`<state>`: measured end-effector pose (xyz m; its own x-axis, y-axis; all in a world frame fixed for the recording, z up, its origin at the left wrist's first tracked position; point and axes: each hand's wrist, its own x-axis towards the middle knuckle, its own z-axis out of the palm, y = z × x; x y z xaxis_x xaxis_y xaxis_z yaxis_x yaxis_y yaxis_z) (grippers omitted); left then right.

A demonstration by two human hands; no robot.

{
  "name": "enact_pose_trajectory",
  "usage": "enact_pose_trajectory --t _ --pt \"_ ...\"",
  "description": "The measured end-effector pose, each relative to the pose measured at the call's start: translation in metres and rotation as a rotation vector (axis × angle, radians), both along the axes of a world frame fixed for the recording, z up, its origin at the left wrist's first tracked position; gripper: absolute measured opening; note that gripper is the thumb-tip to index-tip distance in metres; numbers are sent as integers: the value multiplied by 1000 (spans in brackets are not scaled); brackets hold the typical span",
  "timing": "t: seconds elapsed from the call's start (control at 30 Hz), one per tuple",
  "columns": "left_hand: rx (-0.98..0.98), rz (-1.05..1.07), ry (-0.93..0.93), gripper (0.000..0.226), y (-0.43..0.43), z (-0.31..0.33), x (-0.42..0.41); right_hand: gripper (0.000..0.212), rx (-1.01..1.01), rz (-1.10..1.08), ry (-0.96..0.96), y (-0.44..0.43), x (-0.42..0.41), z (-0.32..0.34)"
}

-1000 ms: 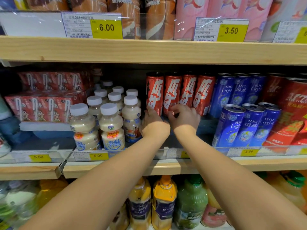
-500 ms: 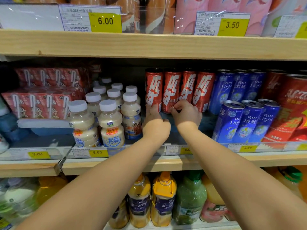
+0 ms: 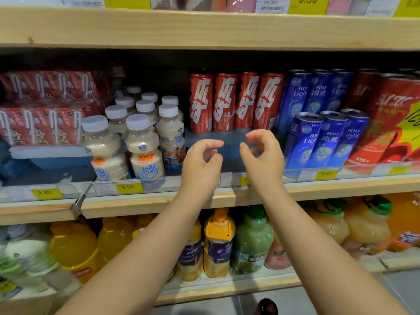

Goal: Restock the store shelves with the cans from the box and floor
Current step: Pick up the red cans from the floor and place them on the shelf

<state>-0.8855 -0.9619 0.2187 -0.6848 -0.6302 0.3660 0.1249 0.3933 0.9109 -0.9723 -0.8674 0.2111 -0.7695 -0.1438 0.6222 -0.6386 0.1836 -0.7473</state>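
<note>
Both hands have drawn back from the row of four tall red cans with white lettering [image 3: 235, 102], which they were touching half a second ago at the far side of the middle wooden shelf [image 3: 145, 202]. Now the left hand [image 3: 201, 163] and the right hand [image 3: 261, 156] hover side by side over the bare patch of shelf nearer than the cans, fingers curled loosely and parted, gripping nothing. Those red cans stand upright, shoulder to shoulder, well back on the shelf and apart from both hands. Just left of them cluster small plastic bottles of pale milky drink with white caps [image 3: 138, 137], and farther left sit stacked red carton packs [image 3: 43, 110]. Right of the red cans stand slim blue cans marked RIO Light [image 3: 325, 137], in a near row and a far row. Yellow price tags [image 3: 129, 187] line the shelf's clear front rail. On the lower shelf, large bottles of orange, yellow and green juice [image 3: 252, 239] stand in a row. At the bottom edge, near the floor, a dark rounded top [image 3: 266, 306] shows; what it belongs to cannot be told.
</note>
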Motion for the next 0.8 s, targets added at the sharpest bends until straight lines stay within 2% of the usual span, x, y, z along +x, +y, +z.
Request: enact_pose_trajectory --t 0.1,0.23,0.3,0.4,0.5,0.57,0.63,0.7,0.8 --pt "159 -55 56 26 22 -34 29 22 -121 -13 62 34 37 -34" --pt "208 -108 -74 29 57 -106 50 23 -75 -53 57 79 76 -97" --pt "238 -156 -221 25 73 -149 57 20 25 -55 26 103 88 -132" --pt "234 -241 -473 21 96 -216 64 18 192 -33 -134 138 103 -184" --pt "239 -423 -762 14 120 -272 76 15 396 0 -285 176 118 -233" --pt "117 -583 -1011 16 133 -301 84 18 582 22 -431 201 124 -260" --pt "-185 -742 -1274 48 141 -325 93 26 764 51 -586 225 131 -284" --pt "-464 -870 -1364 66 149 -342 107 29 913 80 -672 245 141 -304" --pt "-546 -869 -1399 98 156 -363 134 47 1095 123 -803 265 157 -322"
